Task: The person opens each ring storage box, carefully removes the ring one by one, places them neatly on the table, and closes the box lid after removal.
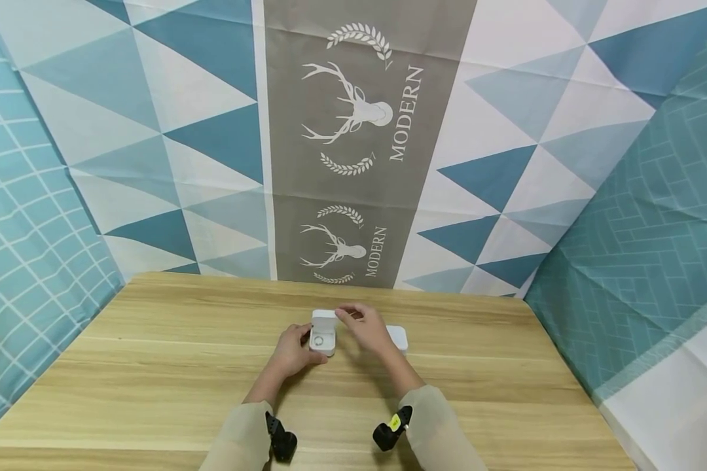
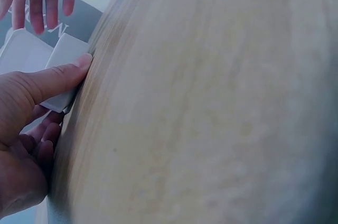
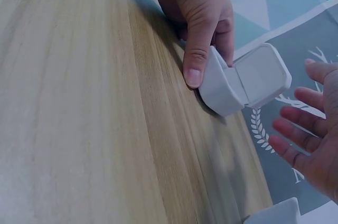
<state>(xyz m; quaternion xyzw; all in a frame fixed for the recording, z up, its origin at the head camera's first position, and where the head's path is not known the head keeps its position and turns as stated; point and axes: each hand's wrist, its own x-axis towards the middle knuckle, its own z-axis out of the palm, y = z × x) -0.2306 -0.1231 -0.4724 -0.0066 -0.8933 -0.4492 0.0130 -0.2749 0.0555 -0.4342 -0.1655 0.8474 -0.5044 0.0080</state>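
Wrist cameras frame a person's left hand (image 1: 291, 350) pinching an open white ring box (image 1: 323, 335) at mid-desk (image 1: 153, 366), a ring (image 1: 317, 340) seated inside. Beside the lid, the right hand (image 1: 365, 327) hovers, fingers (image 3: 296, 129) spread; a closed second box (image 1: 398, 338) waits behind it.

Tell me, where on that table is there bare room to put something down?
The wooden table lies bare left of the left hand and right of the closed white box. It is crowded mid-table, around the open ring box and right hand.
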